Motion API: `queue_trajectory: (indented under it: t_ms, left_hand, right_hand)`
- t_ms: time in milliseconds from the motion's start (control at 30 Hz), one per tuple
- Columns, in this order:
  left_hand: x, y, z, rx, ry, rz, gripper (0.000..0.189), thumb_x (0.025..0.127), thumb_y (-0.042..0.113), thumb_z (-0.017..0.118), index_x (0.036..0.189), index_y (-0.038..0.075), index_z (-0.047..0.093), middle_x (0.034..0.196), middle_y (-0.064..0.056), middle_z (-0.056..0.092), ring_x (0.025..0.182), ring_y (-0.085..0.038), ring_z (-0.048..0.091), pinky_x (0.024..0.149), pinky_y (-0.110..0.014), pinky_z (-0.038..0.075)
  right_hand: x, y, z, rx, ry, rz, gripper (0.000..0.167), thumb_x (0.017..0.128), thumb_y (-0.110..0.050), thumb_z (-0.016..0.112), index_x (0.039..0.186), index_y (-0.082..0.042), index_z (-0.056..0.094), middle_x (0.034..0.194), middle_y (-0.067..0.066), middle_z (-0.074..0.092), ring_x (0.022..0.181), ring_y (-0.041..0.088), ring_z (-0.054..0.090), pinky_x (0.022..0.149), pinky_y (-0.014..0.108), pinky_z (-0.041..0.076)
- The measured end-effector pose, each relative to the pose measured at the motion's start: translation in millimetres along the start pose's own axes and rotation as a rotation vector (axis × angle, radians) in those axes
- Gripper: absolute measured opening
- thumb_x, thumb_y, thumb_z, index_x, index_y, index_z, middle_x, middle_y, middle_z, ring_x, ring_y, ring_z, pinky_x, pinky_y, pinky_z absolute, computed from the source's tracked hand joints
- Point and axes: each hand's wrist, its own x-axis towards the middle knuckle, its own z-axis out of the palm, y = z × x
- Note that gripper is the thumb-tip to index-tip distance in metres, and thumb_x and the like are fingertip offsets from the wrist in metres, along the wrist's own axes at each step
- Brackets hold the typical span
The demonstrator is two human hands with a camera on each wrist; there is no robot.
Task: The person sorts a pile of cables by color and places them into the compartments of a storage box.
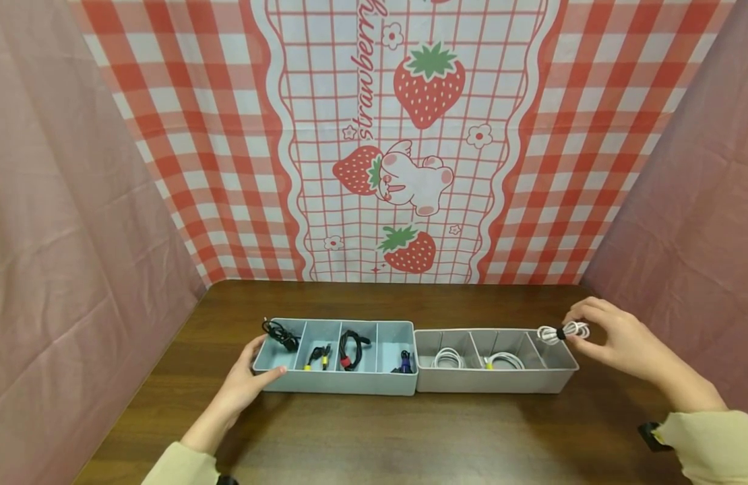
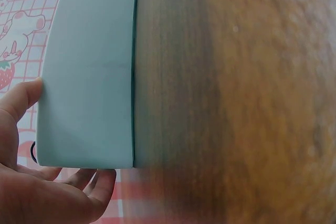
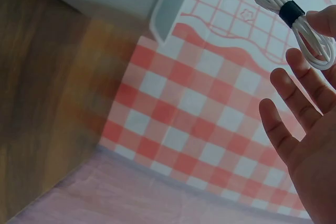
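At the right end of the grey divided box [image 1: 489, 382], my right hand [image 1: 625, 340] pinches a white cable [image 1: 575, 329] coiled into a bundle. A black strap [image 3: 291, 13] wraps the bundle's middle; the other fingers are spread apart in the right wrist view. The cable is held over the box's rightmost compartment. My left hand [image 1: 243, 384] holds the left end of the light blue divided box [image 1: 344, 384], thumb over the front rim and fingers along the end wall. Black cables [image 1: 281, 335] lie in its leftmost compartment.
The two boxes stand end to end on the brown wooden table [image 1: 374, 438]. More coiled cables lie in the blue box, and white coils [image 1: 506, 362] in the grey one. Behind is a strawberry-print cloth [image 1: 398, 135]; pink cloth [image 1: 77, 236] hangs at both sides.
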Motion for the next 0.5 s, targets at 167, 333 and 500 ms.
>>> queue_trajectory:
  t_ms: [167,333,500]
  left_hand:
    - [-0.3,0.2,-0.1,-0.005,-0.004,-0.002,0.081,0.085,0.023,0.07,0.148,0.011,0.02,0.149,-0.025,0.026,0.135,-0.041,0.026,0.107,-0.055,0.026]
    - [-0.4,0.5,0.2,-0.002,0.001,0.006,0.08,0.085,0.022,0.07,0.147,0.01,0.022,0.148,-0.026,0.027,0.135,-0.041,0.027,0.107,-0.055,0.026]
    - [-0.6,1.5,0.4,0.006,0.01,0.015,0.079,0.085,0.022,0.07,0.147,0.009,0.023,0.147,-0.025,0.03,0.134,-0.039,0.03,0.106,-0.053,0.027]
  right_hand:
    - [-6.6,4.9,5.4,0.007,-0.004,0.022,0.042,0.056,-0.001,0.084,0.086,-0.023,0.064,0.092,-0.011,0.057,0.085,-0.006,0.048,0.074,0.01,0.036]
    - [-14.8,9.6,10.1,0.004,-0.041,0.06,0.04,0.06,-0.005,0.084,0.086,-0.026,0.063,0.092,-0.012,0.056,0.084,-0.006,0.048,0.072,0.01,0.036]
    - [-22.4,14.4,15.7,-0.012,-0.067,0.08,0.037,0.063,-0.008,0.084,0.086,-0.027,0.062,0.092,-0.014,0.055,0.082,-0.006,0.048,0.071,0.009,0.036]
